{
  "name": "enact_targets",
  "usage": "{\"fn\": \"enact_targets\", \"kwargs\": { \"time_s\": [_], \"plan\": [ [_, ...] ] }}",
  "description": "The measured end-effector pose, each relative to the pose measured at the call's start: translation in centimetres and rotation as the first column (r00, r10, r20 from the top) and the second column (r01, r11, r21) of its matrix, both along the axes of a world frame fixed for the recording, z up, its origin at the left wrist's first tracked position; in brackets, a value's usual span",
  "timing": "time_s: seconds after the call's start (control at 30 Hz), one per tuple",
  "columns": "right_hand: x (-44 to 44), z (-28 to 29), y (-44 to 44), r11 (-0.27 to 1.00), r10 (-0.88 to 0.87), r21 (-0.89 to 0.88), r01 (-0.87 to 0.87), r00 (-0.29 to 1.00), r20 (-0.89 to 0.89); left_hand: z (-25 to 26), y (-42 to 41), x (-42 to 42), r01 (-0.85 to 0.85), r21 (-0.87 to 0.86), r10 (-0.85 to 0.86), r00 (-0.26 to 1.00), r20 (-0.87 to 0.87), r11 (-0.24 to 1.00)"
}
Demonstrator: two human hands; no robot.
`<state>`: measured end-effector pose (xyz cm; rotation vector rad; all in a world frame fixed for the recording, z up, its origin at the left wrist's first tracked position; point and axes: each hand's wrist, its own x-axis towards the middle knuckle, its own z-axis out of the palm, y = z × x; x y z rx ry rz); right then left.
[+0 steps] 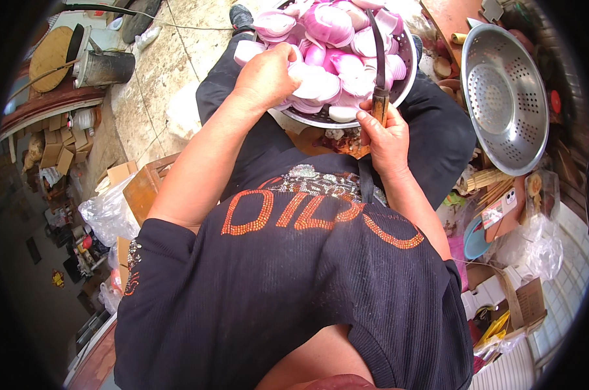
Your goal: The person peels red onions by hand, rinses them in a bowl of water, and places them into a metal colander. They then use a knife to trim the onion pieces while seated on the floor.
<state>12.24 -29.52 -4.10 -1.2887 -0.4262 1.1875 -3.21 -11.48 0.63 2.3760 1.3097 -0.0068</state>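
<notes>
A perforated metal colander (285,115) heaped with cut red onions (328,24) sits between my knees. My left hand (267,73) is over the left side of the heap, its fingers curled around a piece of sliced onion (316,82). The fingertips are partly hidden. In my right hand (389,139), at the colander's near rim, is a knife (380,63) with a worn wooden handle. Its narrow, dark, curved blade points away from me across the onions. A pale onion piece (343,114) lies at the near rim, close to my right hand.
A second metal colander (494,97) stands tilted at my right. Below it are a smartphone (500,209), a blue basin (475,239) and a cardboard box (528,302). At far left are a blackened pot (109,68) and a round wooden board (50,58). Onion scraps (340,141) lie beneath the colander.
</notes>
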Motion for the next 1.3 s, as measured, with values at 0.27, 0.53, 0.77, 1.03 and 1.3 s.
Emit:
{"fn": "enact_targets", "kwargs": {
  "time_s": [0.27, 0.53, 0.77, 1.03, 1.3],
  "plan": [
    [-0.3, -0.3, -0.3, 1.0, -0.004, -0.004, 0.004, 0.999, 0.042, 0.2, 0.2, 0.5, -0.026, -0.079, 0.033, 0.996, 0.087, 0.997],
    [-0.6, -0.3, -0.1, 0.998, 0.052, -0.022, -0.051, 0.998, 0.029, -1.9, 0.0, -0.1, 0.099, 0.034, -0.103, 0.984, 0.143, 0.994],
    [-0.5, -0.3, 0.0, 0.997, 0.061, -0.057, -0.059, 0.998, 0.02, -2.0, 0.3, 1.0, 0.082, 0.06, -0.088, 0.991, 0.105, 0.995],
    [-0.4, -0.2, 0.3, 0.995, 0.079, -0.062, -0.077, 0.996, 0.036, -2.0, 0.6, 1.4, 0.049, 0.031, -0.052, 0.994, 0.1, 0.998],
    [-0.3, -0.8, 0.9, 0.998, 0.051, -0.032, -0.047, 0.989, 0.138, -2.3, 0.4, 1.2, 0.104, 0.023, -0.106, 0.979, 0.173, 0.994]
  ]
}}
